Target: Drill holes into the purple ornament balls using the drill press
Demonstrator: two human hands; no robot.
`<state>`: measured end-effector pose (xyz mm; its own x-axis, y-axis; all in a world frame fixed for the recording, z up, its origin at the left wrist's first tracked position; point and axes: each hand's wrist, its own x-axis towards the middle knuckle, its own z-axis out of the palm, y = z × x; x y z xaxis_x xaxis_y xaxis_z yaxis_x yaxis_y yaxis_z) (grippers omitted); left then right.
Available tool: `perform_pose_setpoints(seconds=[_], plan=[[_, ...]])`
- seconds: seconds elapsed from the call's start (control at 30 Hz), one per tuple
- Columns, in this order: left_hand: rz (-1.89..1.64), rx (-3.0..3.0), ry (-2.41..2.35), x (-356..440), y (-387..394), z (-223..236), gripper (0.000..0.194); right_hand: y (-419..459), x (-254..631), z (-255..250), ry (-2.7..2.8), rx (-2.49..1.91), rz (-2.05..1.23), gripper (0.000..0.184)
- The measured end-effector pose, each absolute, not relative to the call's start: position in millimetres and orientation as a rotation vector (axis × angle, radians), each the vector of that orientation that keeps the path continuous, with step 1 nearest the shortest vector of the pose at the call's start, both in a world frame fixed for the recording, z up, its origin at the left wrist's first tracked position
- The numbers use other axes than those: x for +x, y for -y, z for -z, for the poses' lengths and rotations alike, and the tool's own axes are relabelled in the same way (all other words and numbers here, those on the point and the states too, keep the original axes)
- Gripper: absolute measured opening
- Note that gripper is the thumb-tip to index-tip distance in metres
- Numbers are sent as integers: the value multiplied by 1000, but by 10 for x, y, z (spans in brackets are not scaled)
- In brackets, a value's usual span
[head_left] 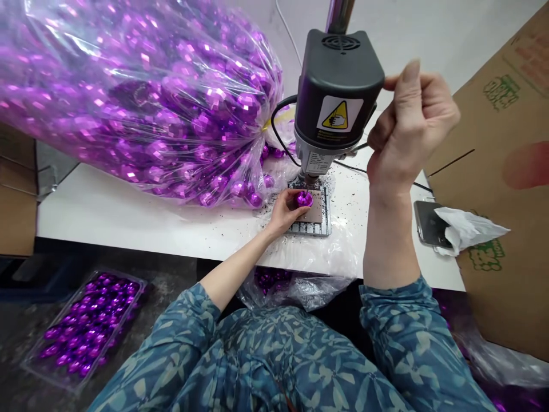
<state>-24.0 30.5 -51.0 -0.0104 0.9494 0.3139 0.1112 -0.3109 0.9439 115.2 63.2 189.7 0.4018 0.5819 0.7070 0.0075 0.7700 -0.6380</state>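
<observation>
My left hand pinches a shiny purple faceted ball between thumb and fingers. The ball sits over a brown board on the metal base plate, directly under the chuck of a small bench drill press. Whether the bit touches the ball is too small to tell. My right hand is raised at the right of the drill's dark housing, fingers curled closed around the drill press lever, which the hand mostly hides.
A big clear bag of purple balls lies on the white table, tied with yellow. Dark shavings surround the base. At right are a phone, crumpled tissue and a cardboard box. A clear tray of balls stands lower left.
</observation>
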Motion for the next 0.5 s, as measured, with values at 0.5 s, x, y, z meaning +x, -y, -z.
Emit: perform_pose_setpoints(seconds=[0.5], plan=[[-679,2876,-741,-973,1475,359,47,-661,1171,-1954,1096,-560,-453,55]])
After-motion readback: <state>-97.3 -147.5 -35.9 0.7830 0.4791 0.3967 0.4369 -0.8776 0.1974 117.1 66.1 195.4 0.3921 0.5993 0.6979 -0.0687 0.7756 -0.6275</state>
